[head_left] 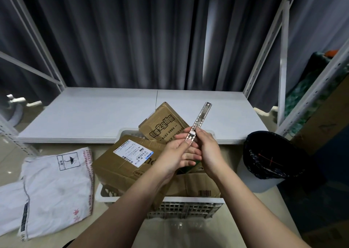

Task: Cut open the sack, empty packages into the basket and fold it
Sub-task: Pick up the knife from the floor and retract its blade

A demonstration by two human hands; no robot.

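Both hands up over the basket (105, 196), working one metal utility knife (199, 125). Left hand (176, 152) pinches the lower handle, thumb on top near the slider. Right hand (207, 147) has its grip clamped round the same handle from the other side. Knife tilts up and away; can't tell if any blade is out.

White slatted basket sits on the floor right under the arms, holding three cardboard boxes that I can count: one with a white shipping label (122, 164), one with big printed characters (163, 124) propped against the far rim, one with a barcode (196, 187) near the front. Something green shows between them, mostly hidden by the hands.

Sack (56, 187): white, flattened, lying on the floor just left of the basket, umbrella mark facing up.

One bin with a black liner (270, 157) on the right, near the basket. Low grey shelf board (94, 113) behind it all, dark curtains (132, 36) at the back, white racking (283, 59) both sides.
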